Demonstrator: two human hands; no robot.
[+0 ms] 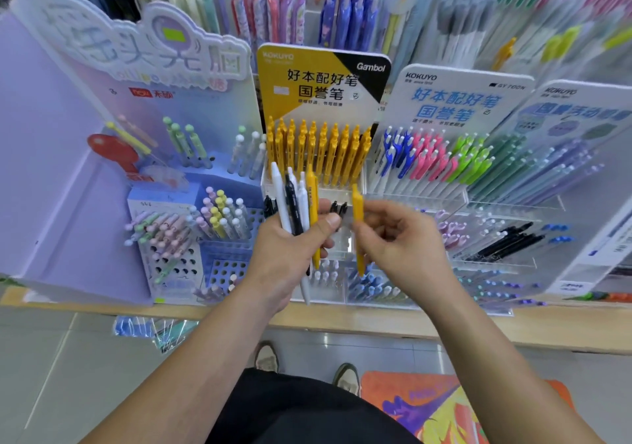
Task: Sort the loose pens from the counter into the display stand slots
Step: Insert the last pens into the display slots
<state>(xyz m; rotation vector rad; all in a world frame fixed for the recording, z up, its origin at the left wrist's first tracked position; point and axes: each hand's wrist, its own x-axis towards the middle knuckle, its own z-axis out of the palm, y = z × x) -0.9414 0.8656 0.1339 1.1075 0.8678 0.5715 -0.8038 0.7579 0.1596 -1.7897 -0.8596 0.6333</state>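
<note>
My left hand [290,248] grips a bundle of pens [294,200]: white, black and yellow ones, held upright in front of the display. My right hand [400,238] pinches a single yellow pen [357,224], upright, just right of the bundle. Behind both hands stands the yellow-and-black display stand [321,80], its slots filled with several yellow pens [318,149]. A few black pens [338,207] sit in a lower row between my hands.
A purple stand [68,183] with pastel pens in blue perforated holders [191,238] is on the left. White stands [458,101] with blue, pink and green pens are on the right. The wooden shelf edge [376,327] runs below. An orange stool [427,406] sits by my feet.
</note>
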